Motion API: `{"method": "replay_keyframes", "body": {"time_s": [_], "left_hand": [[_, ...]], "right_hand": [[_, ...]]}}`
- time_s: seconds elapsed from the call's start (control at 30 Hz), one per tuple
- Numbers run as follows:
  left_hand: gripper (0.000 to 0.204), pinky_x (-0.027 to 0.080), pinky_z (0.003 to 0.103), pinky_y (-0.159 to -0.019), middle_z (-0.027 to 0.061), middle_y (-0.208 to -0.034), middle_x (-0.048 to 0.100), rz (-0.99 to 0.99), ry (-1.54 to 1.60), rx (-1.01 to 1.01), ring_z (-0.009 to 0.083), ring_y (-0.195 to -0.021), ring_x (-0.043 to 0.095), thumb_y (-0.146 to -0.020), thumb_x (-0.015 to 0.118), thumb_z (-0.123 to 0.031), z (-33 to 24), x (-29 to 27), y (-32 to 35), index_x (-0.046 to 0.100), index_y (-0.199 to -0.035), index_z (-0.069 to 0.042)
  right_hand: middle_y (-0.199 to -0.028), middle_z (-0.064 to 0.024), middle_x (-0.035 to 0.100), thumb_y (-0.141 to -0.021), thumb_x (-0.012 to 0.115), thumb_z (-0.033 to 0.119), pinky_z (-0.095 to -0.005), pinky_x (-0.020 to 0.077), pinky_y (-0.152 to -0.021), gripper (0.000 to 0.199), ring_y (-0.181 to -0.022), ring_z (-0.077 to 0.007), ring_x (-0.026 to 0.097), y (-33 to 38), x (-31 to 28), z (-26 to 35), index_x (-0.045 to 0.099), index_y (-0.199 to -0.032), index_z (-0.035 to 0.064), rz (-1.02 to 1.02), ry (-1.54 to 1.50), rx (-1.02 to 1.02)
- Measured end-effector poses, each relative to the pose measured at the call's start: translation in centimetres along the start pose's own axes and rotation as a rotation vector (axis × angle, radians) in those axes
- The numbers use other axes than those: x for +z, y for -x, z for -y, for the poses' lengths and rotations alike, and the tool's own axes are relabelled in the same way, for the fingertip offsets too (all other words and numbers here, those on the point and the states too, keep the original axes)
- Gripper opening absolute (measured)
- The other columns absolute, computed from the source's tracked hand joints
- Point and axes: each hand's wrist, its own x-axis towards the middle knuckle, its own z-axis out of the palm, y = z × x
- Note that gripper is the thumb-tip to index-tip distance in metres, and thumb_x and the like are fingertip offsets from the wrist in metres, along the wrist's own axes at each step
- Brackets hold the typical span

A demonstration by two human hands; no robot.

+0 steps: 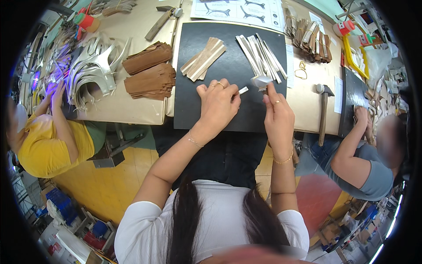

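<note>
My left hand (220,105) is over the black board (193,114), its fingers curled down. A short white strip end (243,90) sticks out beside its fingertips; the rest lies hidden under the hand. To the right, my right hand (280,116) grips a hammer, with the pale metal hammer head (261,82) just above the board and most of the handle covered by the hand. Ahead of my hands, a loose pile of narrow white strips (259,55) lies at the right of the board. Wider beige-and-white strips (203,59) are stacked at the left.
Brown leather-like pieces (149,79) lie left of the board, near white curved pieces (96,66). One hammer (165,22) rests at the back left, another hammer (324,110) at the right. Bundled strips (310,39) lie at the back right. Two people sit working at either side.
</note>
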Motion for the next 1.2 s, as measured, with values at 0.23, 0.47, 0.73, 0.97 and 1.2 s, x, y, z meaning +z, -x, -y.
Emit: {"method": "replay_keyframes", "body": {"time_s": [0.23, 0.47, 0.73, 0.97, 1.2], "left_hand": [[0.007, 0.029, 0.041, -0.081, -0.0003, -0.081, 0.060, -0.001, 0.010, 0.007, 0.0219, -0.085, 0.058, -0.081, 0.075, -0.015, 0.1, 0.0, 0.1, 0.069, -0.077, -0.012], [0.007, 0.029, 0.041, -0.082, -0.0013, -0.084, 0.063, -0.038, -0.004, 0.040, 0.0204, -0.086, 0.058, -0.081, 0.077, -0.017, 0.1, 0.3, 0.1, 0.072, -0.081, -0.013], [0.007, 0.029, 0.040, -0.084, -0.0027, -0.085, 0.066, -0.007, 0.017, -0.035, 0.0193, -0.088, 0.058, -0.080, 0.078, -0.018, 0.5, -0.6, 0.9, 0.076, -0.085, -0.013], [0.005, 0.029, 0.040, -0.083, -0.0026, -0.081, 0.065, -0.005, 0.021, -0.066, 0.0190, -0.086, 0.057, -0.080, 0.077, -0.017, 0.3, -0.5, 0.7, 0.075, -0.081, -0.012], [0.006, 0.029, 0.040, -0.082, -0.0018, -0.080, 0.063, -0.027, 0.005, -0.027, 0.0195, -0.085, 0.057, -0.080, 0.077, -0.016, 0.5, -0.3, 0.7, 0.073, -0.079, -0.012]], "right_hand": [[-0.089, -0.0091, 0.066, -0.096, 0.066, 0.011, -0.0420, 0.0510, -0.061, 0.049, -0.068, -0.0312, 0.065, 0.5, 0.2, 0.3, 0.059, -0.143, 0.0207, 0.158, 0.154, -0.071], [-0.081, -0.0097, 0.060, -0.098, 0.065, 0.017, -0.0422, 0.0511, -0.058, 0.046, -0.064, -0.0320, 0.063, 0.9, 1.1, 0.2, 0.059, -0.143, 0.0208, 0.066, 0.020, -0.088], [-0.080, -0.0098, 0.059, -0.098, 0.064, 0.018, -0.0421, 0.0512, -0.058, 0.043, -0.064, -0.0314, 0.063, 0.7, 0.6, 0.3, 0.060, -0.141, 0.0200, 0.161, 0.111, -0.080], [-0.082, -0.0098, 0.061, -0.098, 0.064, 0.015, -0.0424, 0.0519, -0.060, 0.045, -0.066, -0.0315, 0.065, 0.8, 0.2, 1.2, 0.060, -0.142, 0.0199, 0.052, -0.026, -0.108], [-0.088, -0.0103, 0.064, -0.097, 0.065, 0.012, -0.0417, 0.0517, -0.061, 0.047, -0.068, -0.0320, 0.064, 0.0, 0.2, 0.7, 0.059, -0.143, 0.0189, 0.004, -0.017, -0.035]]}}
